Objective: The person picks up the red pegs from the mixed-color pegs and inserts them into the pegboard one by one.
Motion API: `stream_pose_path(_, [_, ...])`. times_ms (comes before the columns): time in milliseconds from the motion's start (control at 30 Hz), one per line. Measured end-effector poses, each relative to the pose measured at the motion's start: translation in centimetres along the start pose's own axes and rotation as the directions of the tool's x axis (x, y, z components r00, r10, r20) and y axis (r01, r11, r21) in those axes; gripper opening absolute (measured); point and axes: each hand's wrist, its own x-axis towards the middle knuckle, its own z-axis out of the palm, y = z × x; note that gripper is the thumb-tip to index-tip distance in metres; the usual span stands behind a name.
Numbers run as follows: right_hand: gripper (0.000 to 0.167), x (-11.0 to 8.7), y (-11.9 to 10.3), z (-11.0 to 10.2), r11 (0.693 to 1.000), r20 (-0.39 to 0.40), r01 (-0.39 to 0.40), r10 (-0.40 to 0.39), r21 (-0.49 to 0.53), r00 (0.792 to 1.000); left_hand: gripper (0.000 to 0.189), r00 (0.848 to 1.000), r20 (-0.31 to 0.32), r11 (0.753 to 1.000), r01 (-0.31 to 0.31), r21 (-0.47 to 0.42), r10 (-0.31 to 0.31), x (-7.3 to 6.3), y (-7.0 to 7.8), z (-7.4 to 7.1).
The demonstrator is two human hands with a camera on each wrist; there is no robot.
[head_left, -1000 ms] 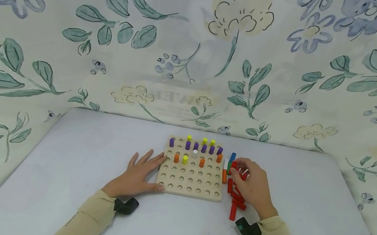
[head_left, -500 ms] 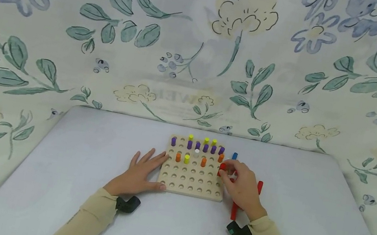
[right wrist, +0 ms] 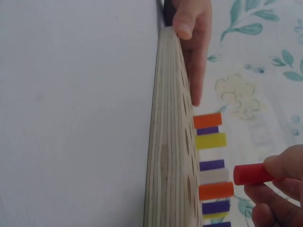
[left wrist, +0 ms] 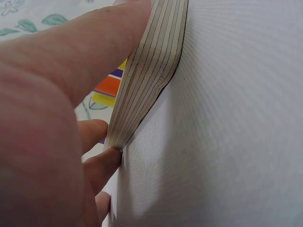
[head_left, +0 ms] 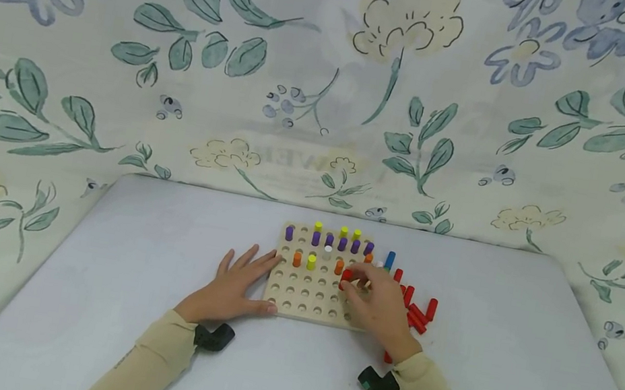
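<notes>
A wooden pegboard (head_left: 311, 300) with rows of round holes lies on the table. My left hand (head_left: 230, 286) rests flat at its left side, fingers spread, thumb on the front corner. In the left wrist view the thumb lies over the layered edge of the board (left wrist: 151, 66). My right hand (head_left: 383, 307) pinches a red peg (head_left: 345, 279) between thumb and fingertips above the right half of the board. In the right wrist view this red peg (right wrist: 250, 174) is clear of the board. Purple, yellow, orange and white pegs stand in the far rows, including an orange peg (head_left: 339, 267).
Several loose red pegs (head_left: 431, 309) lie on the white table (head_left: 507, 362) right of the board, partly behind the right hand. A blue peg (head_left: 390, 260) lies beyond them. A flower-patterned cloth (head_left: 329, 88) hangs behind the table.
My right hand has picked a red peg from the loose pile and carried it left over the board. The left hand stays at the board's left side. The head view shifts slightly.
</notes>
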Motion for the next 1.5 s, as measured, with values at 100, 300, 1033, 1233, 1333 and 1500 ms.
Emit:
stream_pose_path(100, [0.024,0.1,-0.5,0.4,1.000,0.004,0.011,-0.011,0.012,1.000,0.093,1.000,-0.002,1.000,0.000,0.008,0.000,0.1,-0.1,0.0])
stream_pose_path(300, [0.023,0.4,-1.4,1.4,0.998,0.025,0.034,-0.036,0.044,0.999,0.093,1.000,-0.007,1.000,-0.001,0.027,0.002,0.3,-0.3,0.0])
stream_pose_path(1033, [0.021,0.7,-3.8,4.8,0.988,0.077,0.132,-0.138,0.084,0.987,0.092,1.000,-0.012,1.000,-0.003,0.021,0.003,0.4,-0.1,0.1])
stream_pose_path(1233, [0.020,0.8,-4.3,5.7,0.987,0.089,0.145,-0.151,0.072,0.985,0.092,1.000,-0.010,1.000,-0.002,0.029,0.002,0.2,-0.2,0.3])
stream_pose_path(1333, [0.021,0.9,-4.6,6.1,0.988,0.098,0.136,-0.142,0.066,0.985,0.093,1.000,-0.015,1.000,-0.008,0.029,0.009,0.2,-0.2,0.3])
stream_pose_path(1500, [0.022,1.0,-4.9,6.3,0.991,0.128,0.111,-0.121,0.080,0.984,0.093,1.000,-0.020,1.000,-0.016,0.020,0.017,0.2,-0.1,0.3])
